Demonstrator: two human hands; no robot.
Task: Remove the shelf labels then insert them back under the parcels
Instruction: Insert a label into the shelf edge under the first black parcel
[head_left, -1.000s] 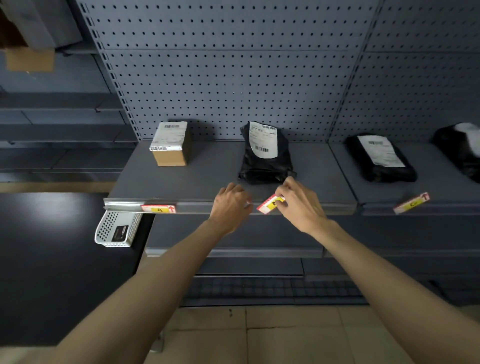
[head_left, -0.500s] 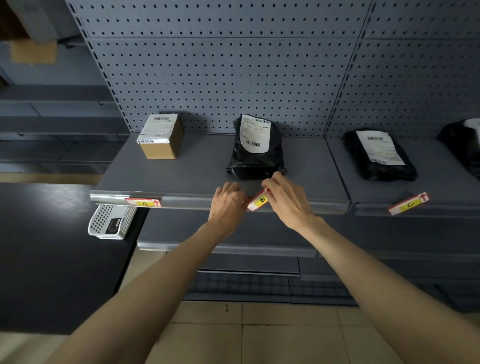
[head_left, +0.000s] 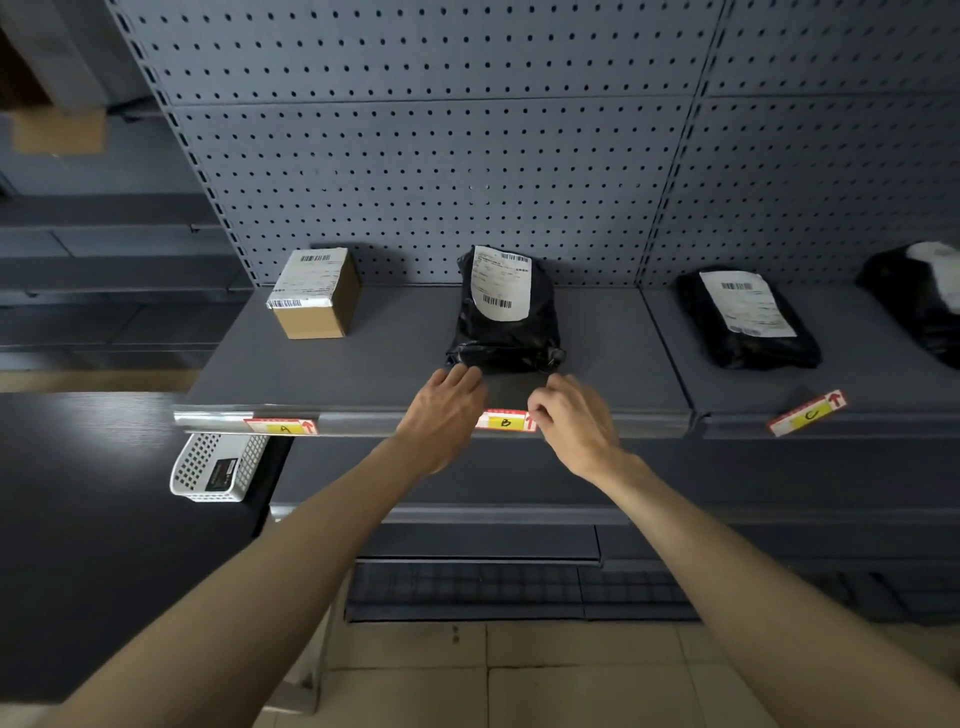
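Red-edged label B (head_left: 505, 421) level on the shelf lip (head_left: 363, 422), ends hidden under both hands' pinching fingers (head_left: 540, 410).

Pegboard (head_left: 467, 156): grey-blue, dotted with dark holes.
Label B (head_left: 503, 422): red-bordered white, yellow patch.
Parcel (head_left: 506, 317) below pegboard: black, white slip.
Box (head_left: 317, 293): brown.

Just one view here, a wide-angle cam on the person's head, looking forward and down at a grey shelf (head_left: 363, 374) from close range. Pegboard backing (head_left: 441, 156) fills 12 o'clock, floor tiles (head_left: 519, 691) sit at 6. Both forearms come in from 7 and 5 o'clock, meeting near centre. Edges bend noticeably, fisheye style. No second view to overlap with.
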